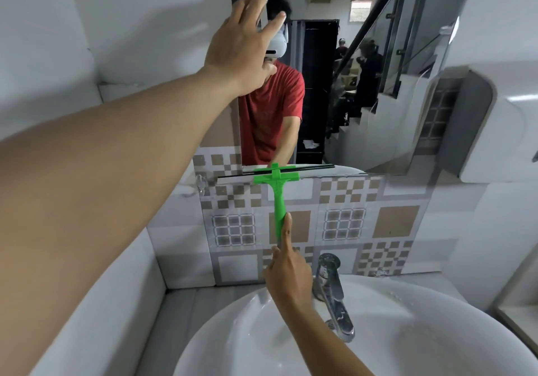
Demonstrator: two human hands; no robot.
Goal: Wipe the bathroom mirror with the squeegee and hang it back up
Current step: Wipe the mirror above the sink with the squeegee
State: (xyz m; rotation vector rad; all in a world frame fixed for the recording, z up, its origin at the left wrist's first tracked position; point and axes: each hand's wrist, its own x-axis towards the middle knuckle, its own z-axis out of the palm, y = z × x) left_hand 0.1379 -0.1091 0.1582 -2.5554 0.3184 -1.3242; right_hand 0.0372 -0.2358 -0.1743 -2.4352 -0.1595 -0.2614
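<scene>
The green squeegee [278, 192] stands upright against the wall, its black blade lying along the bottom edge of the mirror [378, 99]. My right hand [286, 271] grips the lower end of its handle, index finger stretched up along it. My left hand [241, 44] is raised with fingers spread, flat against the mirror's upper left part and holding nothing. A small clear hook [201, 183] sits on the tiled wall just left of the blade.
A white basin [407, 332] lies below with a chrome tap [332, 291] right of my right hand. A white dispenser [500, 125] is mounted on the wall at the right. White tiled wall fills the left side.
</scene>
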